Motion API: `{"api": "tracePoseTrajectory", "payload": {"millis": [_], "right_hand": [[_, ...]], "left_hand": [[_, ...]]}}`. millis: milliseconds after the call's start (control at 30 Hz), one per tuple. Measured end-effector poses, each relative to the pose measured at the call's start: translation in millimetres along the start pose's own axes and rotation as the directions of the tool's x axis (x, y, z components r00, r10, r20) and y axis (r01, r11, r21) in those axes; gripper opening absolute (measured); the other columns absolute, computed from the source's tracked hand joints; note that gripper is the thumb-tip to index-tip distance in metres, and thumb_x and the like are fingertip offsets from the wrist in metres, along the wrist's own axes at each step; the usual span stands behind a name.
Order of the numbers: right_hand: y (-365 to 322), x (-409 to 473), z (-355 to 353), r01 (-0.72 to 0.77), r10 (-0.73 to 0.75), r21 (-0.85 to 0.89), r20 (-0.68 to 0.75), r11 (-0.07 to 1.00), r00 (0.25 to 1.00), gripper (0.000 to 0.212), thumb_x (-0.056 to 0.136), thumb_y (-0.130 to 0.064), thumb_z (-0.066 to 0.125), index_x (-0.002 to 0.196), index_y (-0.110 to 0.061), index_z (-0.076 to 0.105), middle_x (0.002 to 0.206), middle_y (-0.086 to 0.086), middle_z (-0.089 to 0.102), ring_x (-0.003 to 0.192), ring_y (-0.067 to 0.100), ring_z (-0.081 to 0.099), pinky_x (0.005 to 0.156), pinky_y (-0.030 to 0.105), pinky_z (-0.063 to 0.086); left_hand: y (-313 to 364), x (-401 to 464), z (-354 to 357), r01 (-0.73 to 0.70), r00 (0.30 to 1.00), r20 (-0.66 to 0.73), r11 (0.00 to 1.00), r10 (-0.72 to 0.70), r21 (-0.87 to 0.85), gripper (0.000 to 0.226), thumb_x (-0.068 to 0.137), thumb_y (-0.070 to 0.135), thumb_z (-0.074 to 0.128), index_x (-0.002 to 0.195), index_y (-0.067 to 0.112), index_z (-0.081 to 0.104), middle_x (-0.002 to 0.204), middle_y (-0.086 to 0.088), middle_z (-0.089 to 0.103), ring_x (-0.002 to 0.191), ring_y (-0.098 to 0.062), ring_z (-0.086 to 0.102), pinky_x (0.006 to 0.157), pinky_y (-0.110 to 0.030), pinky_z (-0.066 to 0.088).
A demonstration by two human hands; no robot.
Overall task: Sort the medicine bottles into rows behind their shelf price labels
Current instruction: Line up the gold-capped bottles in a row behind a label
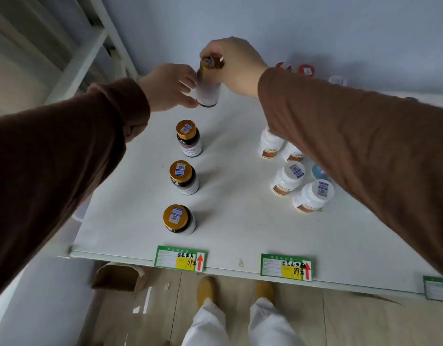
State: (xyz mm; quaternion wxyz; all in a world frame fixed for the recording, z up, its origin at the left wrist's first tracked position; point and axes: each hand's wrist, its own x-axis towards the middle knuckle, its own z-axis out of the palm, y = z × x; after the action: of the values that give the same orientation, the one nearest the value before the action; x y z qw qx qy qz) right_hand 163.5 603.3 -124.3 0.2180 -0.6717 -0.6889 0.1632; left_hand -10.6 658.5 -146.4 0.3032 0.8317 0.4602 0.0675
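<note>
At the left, the left hand (169, 87) wraps around the body of a gold-capped brown bottle (207, 89) at the far end of the shelf (240, 221), while the right hand (236, 63) pinches its cap from above — both closed on the same bottle. It seems to stand on the shelf or sit just above it; I cannot tell which. Nearer the front edge, three matching gold-capped bottles (181, 176) stand upright in a line, well apart from each other, running back from the left price label (180, 258).

To do this step well, set the held bottle down upright in line with those three, label facing front, and let go only once it stands steady.

Further right, a loose cluster of white bottles (287, 178) stands behind the second price label (286, 267) — still unsorted, partly hidden by the right sleeve (352, 146). They probably come next.
</note>
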Motion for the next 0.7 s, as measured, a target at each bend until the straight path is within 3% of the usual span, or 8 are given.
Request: {"api": "tracePoseTrajectory", "payload": {"millis": [300, 700], "right_hand": [[1.3, 11.1, 58.4, -0.115, 0.125, -0.108, 0.085, 0.987, 0.989, 0.042, 0.086, -0.028, 0.068, 0.127, -0.023, 0.060, 0.125, 0.003, 0.060, 0.116, 0.021, 0.054, 0.092, 0.029, 0.040], [-6.1, 21.9, 76.9, -0.098, 0.106, -0.094, 0.085, 0.991, 0.991, 0.044, 0.080, -0.034, 0.073, 0.121, -0.023, 0.061, 0.116, 0.003, 0.059, 0.107, 0.022, 0.055, 0.080, 0.026, 0.038]], "left_hand": [[-53.8, 9.5, 13.0, -0.054, 0.998, 0.031, 0.976, 0.048, 0.211, 0.049, 0.084, 0.024, 0.077, 0.130, 0.016, 0.060, 0.126, -0.005, 0.064, 0.114, -0.023, 0.059, 0.103, -0.039, 0.046], [-75.2, 19.5, 12.3, -0.058, 0.998, 0.027, 0.972, 0.053, 0.229, 0.046, 0.085, 0.025, 0.075, 0.128, 0.016, 0.061, 0.125, -0.005, 0.065, 0.113, -0.023, 0.059, 0.101, -0.037, 0.045]]}}
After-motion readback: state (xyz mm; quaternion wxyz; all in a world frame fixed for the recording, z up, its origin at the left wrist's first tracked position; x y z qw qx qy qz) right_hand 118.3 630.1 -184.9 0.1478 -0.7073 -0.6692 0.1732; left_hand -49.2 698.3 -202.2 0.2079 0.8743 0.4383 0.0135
